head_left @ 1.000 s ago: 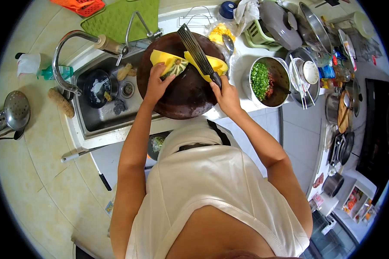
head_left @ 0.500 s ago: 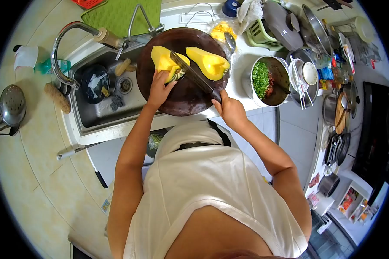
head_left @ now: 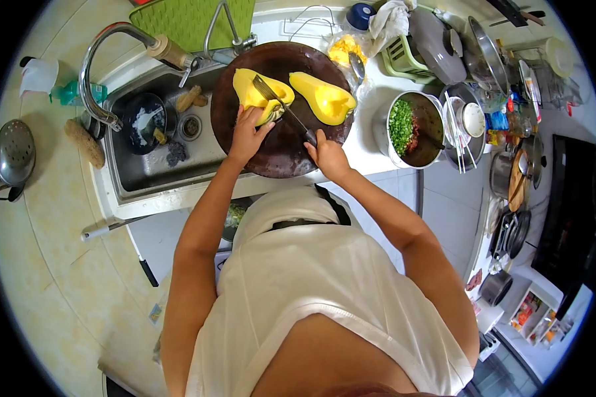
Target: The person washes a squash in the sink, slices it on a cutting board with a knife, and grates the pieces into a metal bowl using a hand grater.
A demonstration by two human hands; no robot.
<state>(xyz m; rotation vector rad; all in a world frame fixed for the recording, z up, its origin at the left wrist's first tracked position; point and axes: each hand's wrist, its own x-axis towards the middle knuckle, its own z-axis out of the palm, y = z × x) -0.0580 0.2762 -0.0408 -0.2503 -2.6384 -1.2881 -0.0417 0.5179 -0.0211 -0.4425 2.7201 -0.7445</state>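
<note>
On a round dark wooden chopping board (head_left: 281,56) lie two halves of a yellow squash. My left hand (head_left: 248,137) is closed on the near end of the left squash half (head_left: 245,86), holding it against the board. In my right hand (head_left: 330,157) is the dark handle of a kitchen knife (head_left: 294,118). The blade slants up and left across the left half; whether it has entered the flesh I cannot tell. The right squash half (head_left: 323,100) rests cut side up with a scooped hollow, untouched.
Left of the board is a steel sink (head_left: 139,193) holding a black bowl (head_left: 153,122), under a curved faucet (head_left: 86,73). To the right stands a pot (head_left: 434,132) of chopped greens and reddish bits. A bag of yellow scraps (head_left: 346,49) with a spoon (head_left: 357,66) lies behind.
My right hand has moved left over the board, bringing the knife closer in and turning the blade steeper. My left hand keeps its grip on the squash half. The view has shifted slightly.
</note>
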